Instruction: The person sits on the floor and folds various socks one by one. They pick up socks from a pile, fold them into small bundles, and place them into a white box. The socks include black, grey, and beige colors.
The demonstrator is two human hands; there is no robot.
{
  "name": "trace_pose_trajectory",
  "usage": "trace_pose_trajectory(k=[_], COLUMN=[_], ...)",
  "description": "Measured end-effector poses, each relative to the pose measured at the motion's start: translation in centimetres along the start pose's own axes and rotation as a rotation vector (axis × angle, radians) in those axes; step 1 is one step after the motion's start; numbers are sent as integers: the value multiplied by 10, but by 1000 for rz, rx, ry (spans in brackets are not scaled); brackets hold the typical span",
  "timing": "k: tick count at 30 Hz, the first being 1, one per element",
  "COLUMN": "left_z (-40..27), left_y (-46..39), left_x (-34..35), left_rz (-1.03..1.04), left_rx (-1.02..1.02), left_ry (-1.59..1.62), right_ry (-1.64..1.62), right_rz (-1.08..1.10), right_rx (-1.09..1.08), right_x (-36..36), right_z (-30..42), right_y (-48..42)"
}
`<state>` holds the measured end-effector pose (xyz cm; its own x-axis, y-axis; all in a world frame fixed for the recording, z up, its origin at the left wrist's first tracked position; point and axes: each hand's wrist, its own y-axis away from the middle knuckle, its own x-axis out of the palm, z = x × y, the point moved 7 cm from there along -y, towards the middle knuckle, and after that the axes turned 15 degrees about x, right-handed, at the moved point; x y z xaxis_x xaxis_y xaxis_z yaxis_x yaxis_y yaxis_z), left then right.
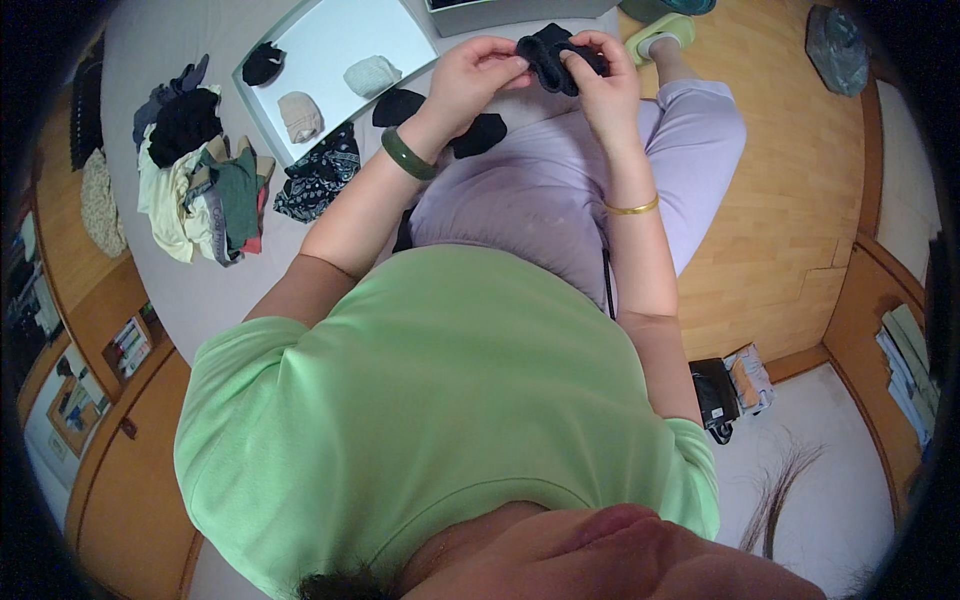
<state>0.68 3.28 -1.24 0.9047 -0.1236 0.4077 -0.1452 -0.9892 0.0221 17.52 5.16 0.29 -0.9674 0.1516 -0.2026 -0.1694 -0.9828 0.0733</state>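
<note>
A black knitted sock (pixel 553 60), bunched up, is held in front of my lap. My left hand (pixel 487 71) pinches its left edge between thumb and fingertips. From the right, my right hand (pixel 606 79) grips it with the thumb pressed on the near side. Below my left wrist, a flat black sock (pixel 480 135) lies by my thigh, and another black piece (pixel 397 107) sits just left of it. A shallow white tray (pixel 337 37) rests on the bed, holding a rolled black sock (pixel 262 64), a beige one (pixel 300 117) and a light grey one (pixel 373 76).
Left of the tray, a pile of mixed clothes (pixel 202 172) is spread on the bed (pixel 247 289). A black paisley cloth (pixel 321 176) touches the tray's near edge. Ahead stands a grey box (pixel 517 16). Right are the wooden floor (pixel 780 187) and a dark plastic bag (pixel 838 52).
</note>
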Motion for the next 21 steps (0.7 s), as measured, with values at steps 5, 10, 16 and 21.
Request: trace_pose_trajectory(k=[5, 10, 16, 21], left_z=[-1, -14, 6, 9], left_y=[0, -4, 0, -7], left_x=[4, 2, 4, 1], left_rz=[23, 82, -95, -216], left_rx=[48, 81, -202, -237], left_ry=[-163, -561, 279, 450], right_ry=[347, 427, 379, -694], right_rz=[-31, 69, 60, 352], right_rx=[-315, -327, -219, 722], right_x=[4, 12, 11, 40], right_z=[36, 62, 29, -27], right_y=[15, 27, 15, 27])
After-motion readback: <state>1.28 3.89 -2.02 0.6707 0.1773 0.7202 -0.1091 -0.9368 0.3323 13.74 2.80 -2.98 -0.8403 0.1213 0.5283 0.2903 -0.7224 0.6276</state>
